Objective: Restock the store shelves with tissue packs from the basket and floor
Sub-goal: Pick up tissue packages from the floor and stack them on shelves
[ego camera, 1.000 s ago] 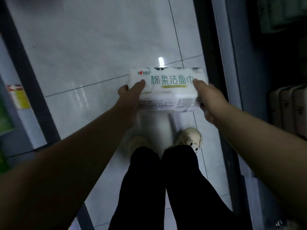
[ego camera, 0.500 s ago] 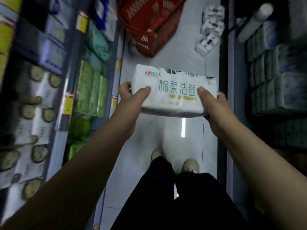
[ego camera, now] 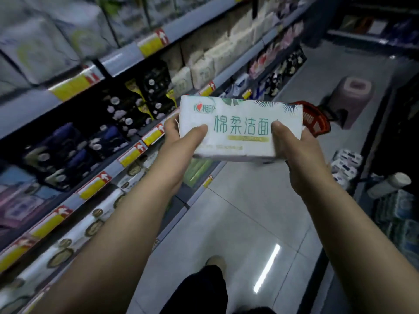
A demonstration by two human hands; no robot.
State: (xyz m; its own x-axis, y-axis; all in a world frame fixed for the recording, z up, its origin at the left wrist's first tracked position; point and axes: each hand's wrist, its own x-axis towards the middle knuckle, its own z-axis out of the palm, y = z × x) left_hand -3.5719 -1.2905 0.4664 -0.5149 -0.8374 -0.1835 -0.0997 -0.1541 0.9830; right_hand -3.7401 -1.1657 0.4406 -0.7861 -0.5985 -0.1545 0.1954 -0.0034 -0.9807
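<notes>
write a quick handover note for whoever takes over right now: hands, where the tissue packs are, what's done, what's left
Left hand: grips the left end of the tissue pack.
Right hand: grips its right end.
The pack is held in the air above the aisle floor, printed face up, not on any shelf.
The red basket is on the floor ahead, mostly hidden behind the pack; its contents cannot be seen.
More packs on the floor lie at the right.
Done: one pack is in hand.
Left: set it on the shelves at the left, then fetch the rest.
</notes>
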